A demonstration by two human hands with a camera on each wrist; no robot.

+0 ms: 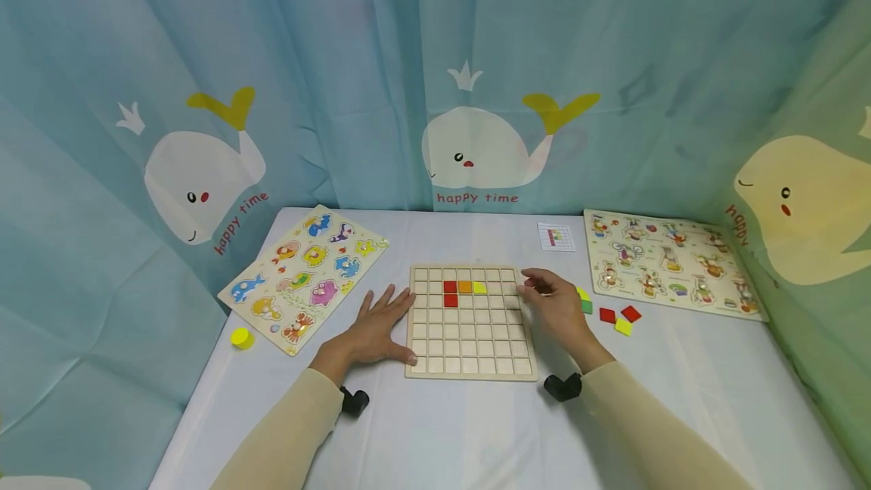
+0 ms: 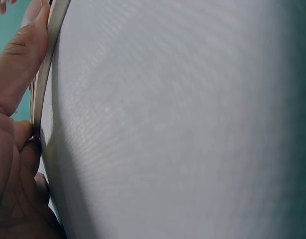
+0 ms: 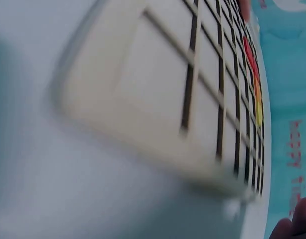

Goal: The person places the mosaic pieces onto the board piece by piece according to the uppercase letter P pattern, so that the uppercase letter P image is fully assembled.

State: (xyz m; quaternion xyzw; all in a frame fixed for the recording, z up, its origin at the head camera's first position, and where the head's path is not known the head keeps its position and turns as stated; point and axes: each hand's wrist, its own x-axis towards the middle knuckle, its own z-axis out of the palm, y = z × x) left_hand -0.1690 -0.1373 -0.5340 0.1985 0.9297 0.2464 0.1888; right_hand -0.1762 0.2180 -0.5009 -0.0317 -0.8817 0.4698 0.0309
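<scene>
A square wooden grid board (image 1: 486, 345) lies on the table in the head view. Two red tiles (image 1: 450, 300), an orange tile (image 1: 465, 287) and a yellow tile (image 1: 479, 287) sit in its upper cells. My left hand (image 1: 370, 333) rests with spread fingers at the board's left edge, its thumb (image 2: 18, 62) against the rim in the left wrist view. Over the right edge, my right hand (image 1: 558, 312) brings thumb and index finger together around a small reddish piece (image 1: 529, 282), mostly hidden by the fingers. In the right wrist view only some fingertips (image 3: 297, 219) show.
Loose red tiles (image 1: 607, 315), a yellow tile (image 1: 623, 327) and a green piece (image 1: 587, 307) lie right of the board. A pattern card (image 1: 556, 237) lies behind them. Picture puzzles (image 1: 316, 255) (image 1: 670, 267) flank both sides. A yellow cylinder (image 1: 241, 338) stands far left.
</scene>
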